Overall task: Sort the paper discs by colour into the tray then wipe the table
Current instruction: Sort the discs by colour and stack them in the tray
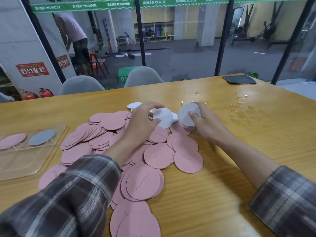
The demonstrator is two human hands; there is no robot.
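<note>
1. Thin, matte pink discs (153, 158) of round paper, with faint cursive script too small to read, lie heaped at centre frame on the wooden table (222, 194).
2. At the heap's upper edge the left hand (142, 121) pinches one white disc (164, 118). The right hand (207, 124) grips a stack of white discs (188, 115), thumb on its face.
3. Clear plastic tray (25, 166), left edge — holds a lone pink disc (12, 141) and a grey disc (41, 137).
4. Upper right: spilled water (242, 110) and a folded dark cloth (239, 79).
5. Top banner (85, 6) — "MAXIMUM".

L sleeve (68, 194), R sleeve (287, 194), plaid shirt, dark grey-brown w/ pale stripes; cuffs end mid-forearm
</note>
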